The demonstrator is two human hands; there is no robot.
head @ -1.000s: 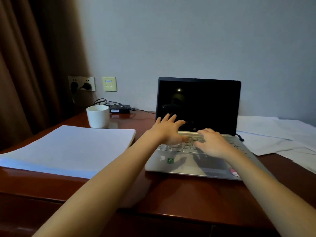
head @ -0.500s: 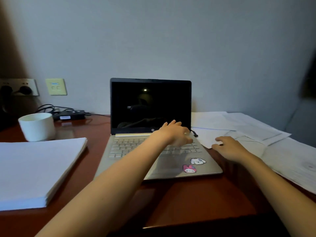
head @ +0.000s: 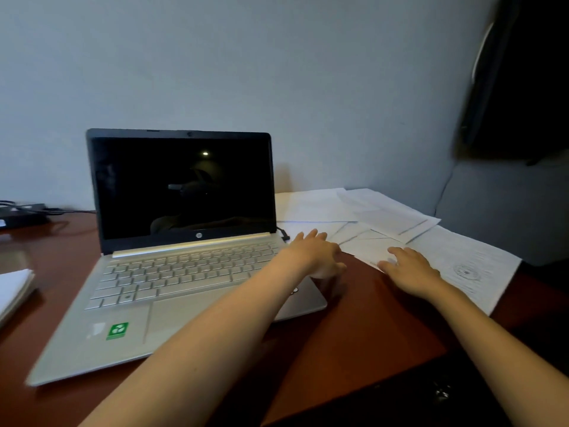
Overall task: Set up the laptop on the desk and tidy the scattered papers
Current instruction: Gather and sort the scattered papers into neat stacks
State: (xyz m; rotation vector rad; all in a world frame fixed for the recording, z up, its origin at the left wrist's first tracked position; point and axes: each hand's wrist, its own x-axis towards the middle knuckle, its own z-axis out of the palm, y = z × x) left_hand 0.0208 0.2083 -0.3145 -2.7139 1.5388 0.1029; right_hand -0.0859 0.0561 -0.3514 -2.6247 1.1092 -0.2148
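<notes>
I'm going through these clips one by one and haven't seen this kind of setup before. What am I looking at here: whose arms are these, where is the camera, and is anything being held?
There is no machine here. The camera sits on a person's head and looks forward and down, so the two bare arms reaching in from the bottom are the wearer's own.

On the reddish-brown desk stands an open laptop with a dark screen. To its right lie loose papers, overlapping at different angles. At the far left edge you can see the corner of a neat paper stack and, behind it, a black power adapter with its cable.

The left hand hovers by the laptop's right edge, fingers spread. The right hand lies flat on the nearest sheet. Neither hand grips anything.
</notes>
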